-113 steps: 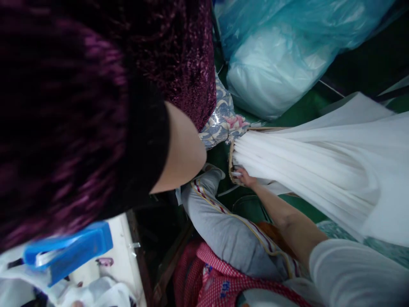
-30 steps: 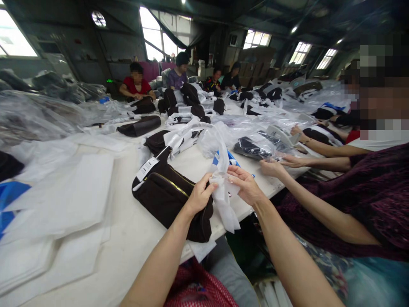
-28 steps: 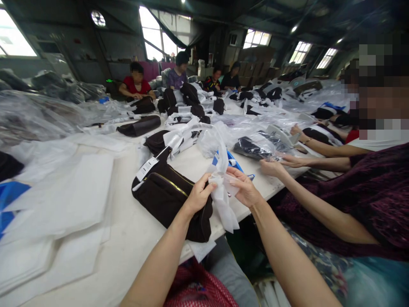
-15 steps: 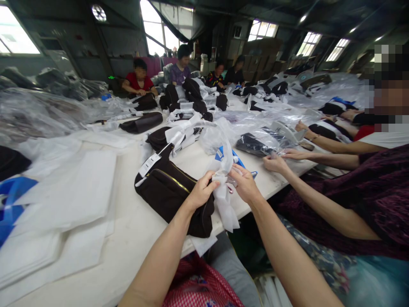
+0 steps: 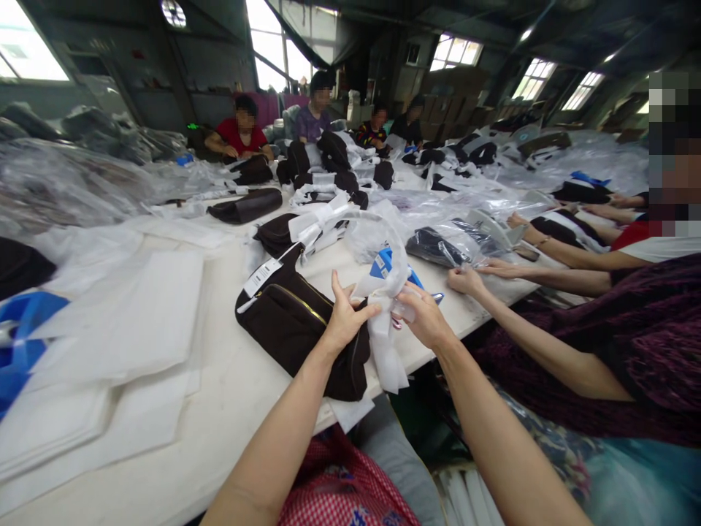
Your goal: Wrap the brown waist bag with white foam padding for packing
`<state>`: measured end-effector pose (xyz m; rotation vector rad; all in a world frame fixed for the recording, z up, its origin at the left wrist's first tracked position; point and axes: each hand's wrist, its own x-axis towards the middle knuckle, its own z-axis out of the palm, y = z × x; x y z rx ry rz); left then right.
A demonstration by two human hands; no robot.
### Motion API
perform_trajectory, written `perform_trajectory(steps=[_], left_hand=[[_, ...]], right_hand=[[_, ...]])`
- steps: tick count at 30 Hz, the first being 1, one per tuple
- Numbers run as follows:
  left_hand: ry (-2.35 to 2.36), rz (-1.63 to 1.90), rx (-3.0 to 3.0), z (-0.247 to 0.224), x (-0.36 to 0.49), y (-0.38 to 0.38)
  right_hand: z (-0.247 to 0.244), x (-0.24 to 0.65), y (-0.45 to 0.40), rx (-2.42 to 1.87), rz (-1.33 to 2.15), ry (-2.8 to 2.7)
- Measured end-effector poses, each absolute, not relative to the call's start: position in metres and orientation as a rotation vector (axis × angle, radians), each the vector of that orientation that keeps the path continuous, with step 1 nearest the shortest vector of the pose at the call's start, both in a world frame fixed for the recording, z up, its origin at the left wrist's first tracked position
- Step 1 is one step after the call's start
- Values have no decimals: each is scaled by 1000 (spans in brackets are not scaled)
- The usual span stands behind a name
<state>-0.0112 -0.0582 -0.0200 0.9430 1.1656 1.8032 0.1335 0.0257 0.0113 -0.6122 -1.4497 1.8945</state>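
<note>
A dark brown bag (image 5: 290,329) with a gold zipper and a white tag (image 5: 261,277) lies on the table before me. Its strap (image 5: 399,245), wrapped in thin white paper, arches up and over to my hands. With its index finger raised, my left hand (image 5: 346,318) keeps its thumb against the wrapped strap near the bag's right end; its other fingers are partly hidden. On the strap's right side, my right hand (image 5: 421,314) pinches the wrapping. A loose paper tail (image 5: 388,361) hangs below, over the table edge. Behind the strap sits a blue tape dispenser (image 5: 413,274), partly covered.
White paper sheets (image 5: 125,314) are stacked on the left beside another blue dispenser (image 5: 33,343). To the right, a co-worker's hands (image 5: 471,281) handle a bag in clear plastic (image 5: 438,245). More dark bags (image 5: 246,206) and plastic cover the far table, where several people sit.
My left index finger has lifted away from the wrapped strap, while the thumb stays against it. My right hand remains at the wrapping. The view has shifted slightly.
</note>
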Motion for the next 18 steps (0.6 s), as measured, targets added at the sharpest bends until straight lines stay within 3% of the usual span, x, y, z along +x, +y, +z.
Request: perform_trajectory(steps=[11,18], left_hand=[[1501,1679,1279,-12,-7,-68],[1217,1678,1184,-20,-12,-63]], right_hand=[[6,124,16,-694,1588,-1544],[10,121,9,-794,1375,-1569]])
